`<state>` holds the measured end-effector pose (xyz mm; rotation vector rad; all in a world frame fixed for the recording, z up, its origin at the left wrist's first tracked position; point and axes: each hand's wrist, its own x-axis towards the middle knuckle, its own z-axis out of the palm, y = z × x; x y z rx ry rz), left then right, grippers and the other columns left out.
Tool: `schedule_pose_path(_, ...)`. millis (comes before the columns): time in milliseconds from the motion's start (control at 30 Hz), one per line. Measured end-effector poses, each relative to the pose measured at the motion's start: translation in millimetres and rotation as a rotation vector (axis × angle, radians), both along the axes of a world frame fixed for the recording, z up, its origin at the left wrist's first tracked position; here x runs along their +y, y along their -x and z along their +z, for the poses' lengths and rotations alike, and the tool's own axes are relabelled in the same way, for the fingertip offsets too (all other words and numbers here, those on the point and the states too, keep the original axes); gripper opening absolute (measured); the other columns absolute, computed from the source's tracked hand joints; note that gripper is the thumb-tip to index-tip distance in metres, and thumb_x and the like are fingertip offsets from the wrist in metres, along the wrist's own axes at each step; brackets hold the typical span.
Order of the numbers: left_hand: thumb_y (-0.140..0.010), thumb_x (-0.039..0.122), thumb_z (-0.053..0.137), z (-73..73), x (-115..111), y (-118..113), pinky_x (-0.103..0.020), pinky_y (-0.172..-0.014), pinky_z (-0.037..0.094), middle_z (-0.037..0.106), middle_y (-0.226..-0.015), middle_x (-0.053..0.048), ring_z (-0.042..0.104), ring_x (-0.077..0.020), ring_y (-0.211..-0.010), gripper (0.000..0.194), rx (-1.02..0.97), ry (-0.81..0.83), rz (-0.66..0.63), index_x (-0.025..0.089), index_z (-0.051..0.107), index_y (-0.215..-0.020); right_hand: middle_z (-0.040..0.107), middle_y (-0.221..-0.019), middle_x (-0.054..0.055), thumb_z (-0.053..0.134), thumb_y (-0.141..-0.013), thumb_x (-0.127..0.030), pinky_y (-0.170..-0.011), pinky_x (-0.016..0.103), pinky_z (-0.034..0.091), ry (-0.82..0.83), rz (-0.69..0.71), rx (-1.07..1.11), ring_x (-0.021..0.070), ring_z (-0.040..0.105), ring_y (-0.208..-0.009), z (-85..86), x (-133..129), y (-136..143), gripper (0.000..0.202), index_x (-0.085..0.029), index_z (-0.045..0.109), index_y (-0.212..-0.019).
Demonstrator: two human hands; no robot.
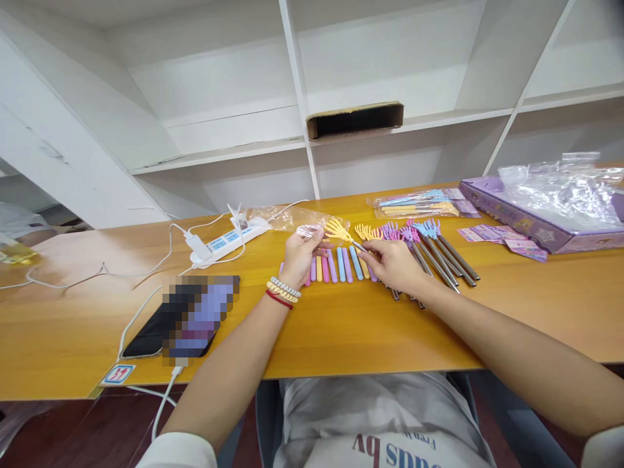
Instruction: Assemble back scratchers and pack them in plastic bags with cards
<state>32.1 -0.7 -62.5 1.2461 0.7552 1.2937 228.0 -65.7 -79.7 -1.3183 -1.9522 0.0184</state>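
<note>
My right hand (392, 263) is closed around the metal rod of a yellow hand-shaped back scratcher (337, 229), whose clawed head points left. My left hand (301, 255) is pinched on a clear plastic bag (283, 219), just left of the yellow head. Below both hands lies a row of pastel handle tubes (342, 265) in pink, purple, blue and yellow, partly covered by the fingers. Beside and behind my right hand rest several back scratchers (446, 257) with yellow, purple, pink and blue heads and bare metal rods.
Packed back scratchers (416, 204) lie at the back, near printed cards (504, 239). A purple box (550, 239) with clear bags (560, 188) stands right. Left are a power strip (231, 242), white cables and two phones (146, 328). A cardboard box (355, 121) sits on the shelf.
</note>
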Motion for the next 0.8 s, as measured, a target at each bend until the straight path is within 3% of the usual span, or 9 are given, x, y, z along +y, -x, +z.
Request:
schedule_pose_path(433, -0.070, 0.038, 0.071, 0.7, 0.8, 2.2, -0.019, -0.047, 0.048, 0.060, -0.064, 0.000, 0.068, -0.0155, -0.061, 0.030, -0.036, 0.065, -0.086, 0.013, 0.055, -0.077, 0.061, -0.068, 0.005, 0.049, -0.088, -0.031, -0.062, 0.025, 0.037, -0.098, 0.083, 0.003, 0.0143, 0.052, -0.062, -0.6, 2.0, -1.1, 0.025, -0.017, 0.067, -0.078)
schedule_pose_path(800, -0.068, 0.037, 0.073, 4.6, -5.1, 3.1, -0.020, -0.050, 0.049, 0.067, -0.066, -0.004, 0.066, -0.0139, -0.059, 0.030, -0.037, 0.031, -0.170, 0.011, 0.060, -0.077, 0.062, -0.067, 0.005, 0.050, -0.088, -0.028, -0.061, 0.025, 0.040, -0.191, 0.143, 0.022, 0.0136, 0.053, -0.060, -0.7, 1.7, -1.7, 0.024, -0.015, 0.069, -0.085)
